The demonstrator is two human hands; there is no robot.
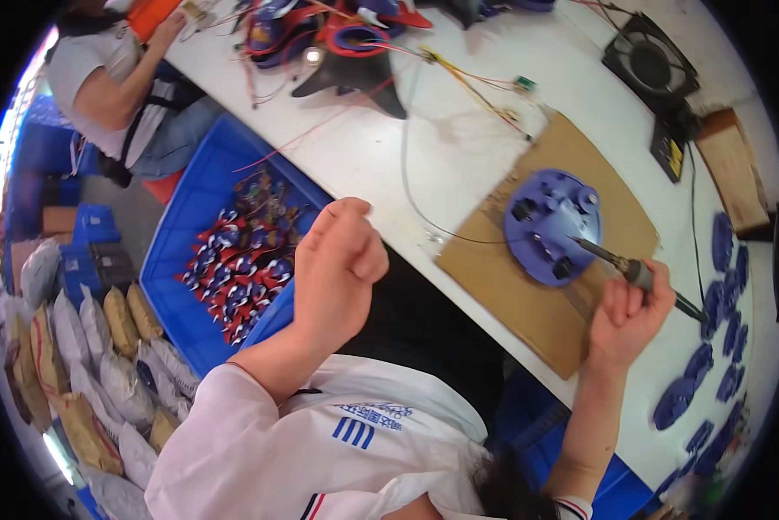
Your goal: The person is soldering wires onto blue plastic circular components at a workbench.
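In my right hand (pixel 628 316) is a soldering iron (pixel 636 273), its dark shaft and tip pointing left over a round purple plastic part (pixel 552 227). That part has several raised posts and dark fittings, and lies on a sheet of brown cardboard (pixel 528 325) on the white table. From the picture I cannot tell whether the tip touches it. My left hand (pixel 342 260) is raised with curled fingers, just left of the table edge and beside a blue bin (pixel 168 260). Whatever its fingers may hold is hidden.
Small red, blue and white pieces (pixel 242 277) fill part of the bin. Wired assemblies (pixel 346 52) and loose wires lie at the far side. A black fan (pixel 649 61) stands far right; purple parts (pixel 684 386) line the right edge. Another person (pixel 103 95) works far left.
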